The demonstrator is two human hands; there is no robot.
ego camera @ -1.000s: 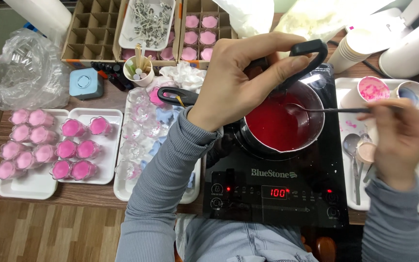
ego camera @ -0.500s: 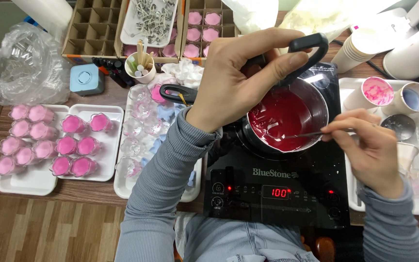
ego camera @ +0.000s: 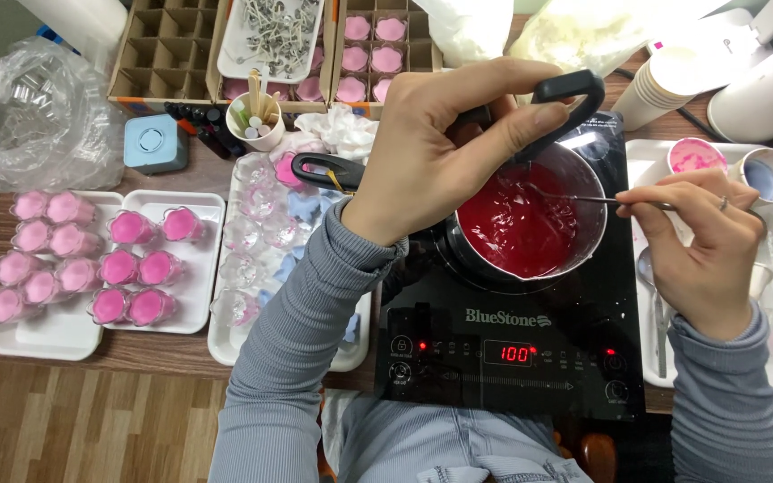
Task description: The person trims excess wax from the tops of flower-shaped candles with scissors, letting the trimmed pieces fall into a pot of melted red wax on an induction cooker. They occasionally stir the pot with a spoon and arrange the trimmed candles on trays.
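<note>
My right hand point(ego camera: 704, 255) has drawn back, its fingers pinched on the thin metal stirrer point(ego camera: 583, 198); left hand point(ego camera: 445, 143) grips the steel pot of red liquid point(ego camera: 530, 224) on the black cooktop point(ego camera: 512, 340): I'd stir slowly, pot steady

- The left hand point(ego camera: 445, 148) and its forearm span the pot point(ego camera: 530, 224) on the induction cooker point(ego camera: 512, 349), blocking entry from the left.
- The right hand point(ego camera: 704, 246) closes off the pot's right side.
- Trays of pink candle cups point(ego camera: 91, 268) and empty moulds point(ego camera: 248, 241) crowd the table point(ego camera: 136, 353) to the left.
- Bare table shows only along the near left edge.
</note>
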